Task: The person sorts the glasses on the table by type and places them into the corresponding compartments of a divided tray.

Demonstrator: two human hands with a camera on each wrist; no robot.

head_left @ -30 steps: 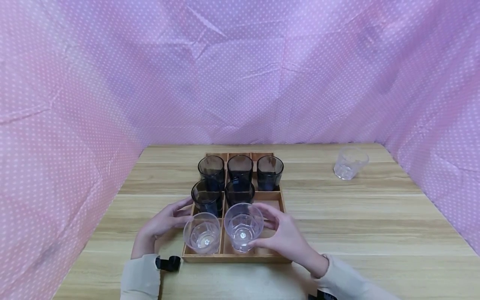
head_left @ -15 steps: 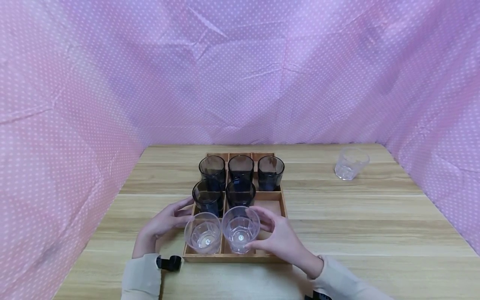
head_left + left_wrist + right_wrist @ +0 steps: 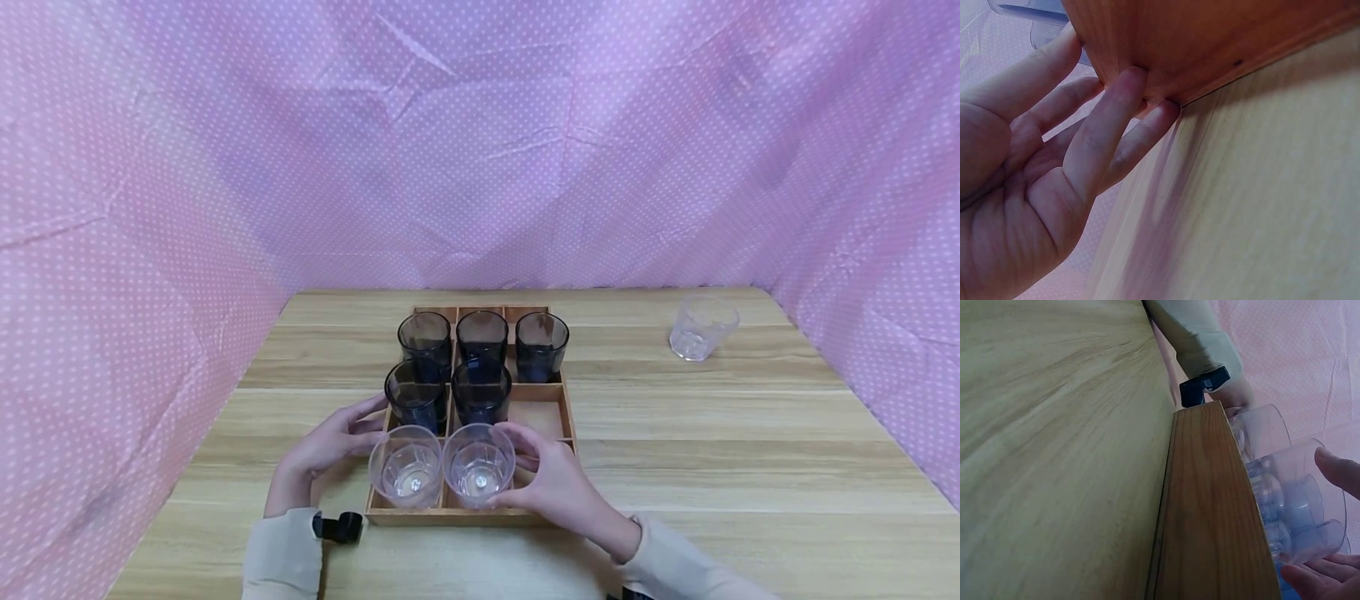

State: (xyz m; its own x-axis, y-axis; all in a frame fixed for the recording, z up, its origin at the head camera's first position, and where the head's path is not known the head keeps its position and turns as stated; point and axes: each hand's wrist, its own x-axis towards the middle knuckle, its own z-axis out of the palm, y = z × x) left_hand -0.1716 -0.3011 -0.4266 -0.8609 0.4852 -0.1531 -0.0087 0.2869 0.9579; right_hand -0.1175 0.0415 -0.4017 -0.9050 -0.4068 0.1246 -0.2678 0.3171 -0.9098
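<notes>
My right hand holds a clear tumbler between thumb and fingers, upright in the front middle compartment of a wooden divided tray. In the right wrist view, the thumb lies at this tumbler's rim and the fingers at its far side. Just left of it, a second clear tumbler stands in the front left compartment. My left hand is at the tray's left side; in the left wrist view its extended fingertips touch the wooden wall. The right hand partly covers the front right compartment.
Several dark smoked tumblers fill compartments behind the clear ones, three abreast in the farther row. Another clear tumbler stands on the wooden table at the back right. A pink dotted cloth hangs around the table.
My right hand has moved slightly left and down with the clear tumbler, which now sits lower, level with the clear one beside it. The left hand stays at the tray's side.
</notes>
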